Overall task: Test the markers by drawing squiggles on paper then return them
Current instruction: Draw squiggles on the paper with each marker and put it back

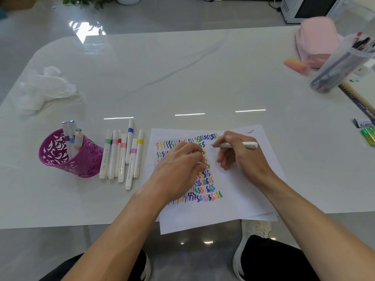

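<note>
A white sheet of paper (pixel 243 195) covered with rows of coloured squiggles lies at the table's near edge. My right hand (pixel 239 157) grips a white marker (pixel 241 145) whose light-blue tip touches the paper beside a small blue mark. My left hand (pixel 180 163) rests on the squiggles with curled fingers, pinching what looks like the marker's cap, mostly hidden. Several capped white markers (pixel 121 157) with coloured bands lie side by side left of the paper. A purple cut-out pen cup (pixel 81 161) tilts at far left, with a few markers inside.
Crumpled white tissue (pixel 46 88) lies at the far left. At the right are a pink pouch (pixel 316 41), an orange eraser (pixel 296 64), a clear case of pens (pixel 341 65) and green pens (pixel 368 134). My knees and shoes show below the table edge.
</note>
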The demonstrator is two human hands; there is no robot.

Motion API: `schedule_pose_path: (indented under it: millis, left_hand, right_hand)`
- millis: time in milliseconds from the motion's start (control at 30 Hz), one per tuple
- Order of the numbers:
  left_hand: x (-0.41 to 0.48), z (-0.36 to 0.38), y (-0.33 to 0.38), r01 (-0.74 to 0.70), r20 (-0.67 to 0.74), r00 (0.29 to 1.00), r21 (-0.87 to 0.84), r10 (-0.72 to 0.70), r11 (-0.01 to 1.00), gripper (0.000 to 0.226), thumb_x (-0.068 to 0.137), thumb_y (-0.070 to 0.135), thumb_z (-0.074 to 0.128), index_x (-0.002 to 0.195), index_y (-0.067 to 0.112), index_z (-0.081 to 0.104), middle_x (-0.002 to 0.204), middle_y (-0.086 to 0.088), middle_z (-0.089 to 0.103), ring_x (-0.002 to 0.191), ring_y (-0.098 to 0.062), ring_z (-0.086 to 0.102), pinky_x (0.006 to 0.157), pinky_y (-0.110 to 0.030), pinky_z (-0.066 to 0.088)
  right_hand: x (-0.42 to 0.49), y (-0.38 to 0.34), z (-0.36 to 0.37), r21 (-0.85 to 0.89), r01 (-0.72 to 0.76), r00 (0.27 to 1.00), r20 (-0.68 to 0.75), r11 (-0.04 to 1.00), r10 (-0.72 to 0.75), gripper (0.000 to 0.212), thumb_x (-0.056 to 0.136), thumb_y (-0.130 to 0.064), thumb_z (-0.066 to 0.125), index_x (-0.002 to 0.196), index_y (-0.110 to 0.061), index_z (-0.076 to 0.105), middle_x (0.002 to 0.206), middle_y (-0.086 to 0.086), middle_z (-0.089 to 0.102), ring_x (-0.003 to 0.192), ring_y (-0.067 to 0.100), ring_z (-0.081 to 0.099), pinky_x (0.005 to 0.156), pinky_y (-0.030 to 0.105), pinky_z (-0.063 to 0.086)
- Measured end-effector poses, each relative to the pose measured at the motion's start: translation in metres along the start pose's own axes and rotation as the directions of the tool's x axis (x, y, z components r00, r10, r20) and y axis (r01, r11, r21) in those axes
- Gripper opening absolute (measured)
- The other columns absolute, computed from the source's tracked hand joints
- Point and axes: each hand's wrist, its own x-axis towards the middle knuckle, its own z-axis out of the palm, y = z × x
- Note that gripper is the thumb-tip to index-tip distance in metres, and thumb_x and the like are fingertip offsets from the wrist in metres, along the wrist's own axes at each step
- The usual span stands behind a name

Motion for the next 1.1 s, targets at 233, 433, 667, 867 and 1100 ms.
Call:
schedule_pose_path:
  millis: [233, 433, 667, 867, 1100]
  left_hand:
    - [0.002, -0.002, -0.002, 0.033, 0.031, 0.999, -0.045, -0.032, 0.998, 0.027, 0.105, 0.037, 0.048, 0.112, 0.023, 0.069, 0.138, 0.016, 0.050, 0.130, -0.004, 0.035, 0.102, -0.020, 0.031]
    - [0.002, -0.004, -0.002, 0.040, 0.056, 0.998, -0.054, -0.037, 0.998, 0.027, 0.105, 0.038, 0.048, 0.114, 0.024, 0.068, 0.140, 0.016, 0.050, 0.131, -0.003, 0.035, 0.103, -0.020, 0.030]
    - [0.004, -0.002, -0.002, 0.045, 0.053, 0.998, -0.044, -0.043, 0.998, 0.027, 0.104, 0.038, 0.049, 0.115, 0.023, 0.068, 0.139, 0.016, 0.050, 0.131, -0.005, 0.034, 0.100, -0.018, 0.026]
    - [0.004, -0.002, -0.002, 0.040, 0.046, 0.998, -0.036, -0.038, 0.999, 0.028, 0.104, 0.039, 0.049, 0.116, 0.023, 0.068, 0.138, 0.016, 0.050, 0.129, -0.005, 0.036, 0.099, -0.018, 0.025]
    - [0.004, -0.002, -0.001, 0.053, 0.043, 0.998, -0.032, -0.052, 0.998, 0.028, 0.103, 0.041, 0.049, 0.115, 0.025, 0.068, 0.138, 0.017, 0.050, 0.128, -0.004, 0.035, 0.099, -0.019, 0.026]
  right_hand:
    - [0.005, 0.007, 0.008, 0.037, 0.045, 0.993, -0.110, 0.998, -0.041, 0.008, 0.092, -0.007, 0.067, 0.090, -0.007, 0.059, 0.070, 0.015, 0.075, 0.057, 0.030, 0.070, 0.054, 0.033, 0.057]
    - [0.008, 0.007, 0.011, 0.046, 0.013, 0.991, -0.133, 0.999, -0.007, 0.016, 0.088, -0.015, 0.070, 0.085, -0.009, 0.055, 0.070, 0.015, 0.075, 0.058, 0.029, 0.072, 0.054, 0.032, 0.057]
    - [0.009, 0.011, 0.012, 0.006, 0.008, 0.993, -0.119, 1.000, -0.008, 0.018, 0.091, -0.014, 0.070, 0.088, -0.004, 0.057, 0.071, 0.013, 0.076, 0.061, 0.029, 0.073, 0.056, 0.032, 0.058]
    - [0.010, 0.009, 0.014, -0.008, -0.019, 0.992, -0.127, 1.000, 0.018, 0.021, 0.083, -0.022, 0.070, 0.084, -0.004, 0.058, 0.068, 0.013, 0.075, 0.056, 0.026, 0.069, 0.053, 0.032, 0.056]
    - [0.009, 0.008, 0.014, -0.042, -0.030, 0.988, -0.154, 0.999, 0.024, 0.023, 0.081, -0.022, 0.071, 0.084, -0.002, 0.060, 0.065, 0.012, 0.075, 0.052, 0.023, 0.069, 0.050, 0.030, 0.054]
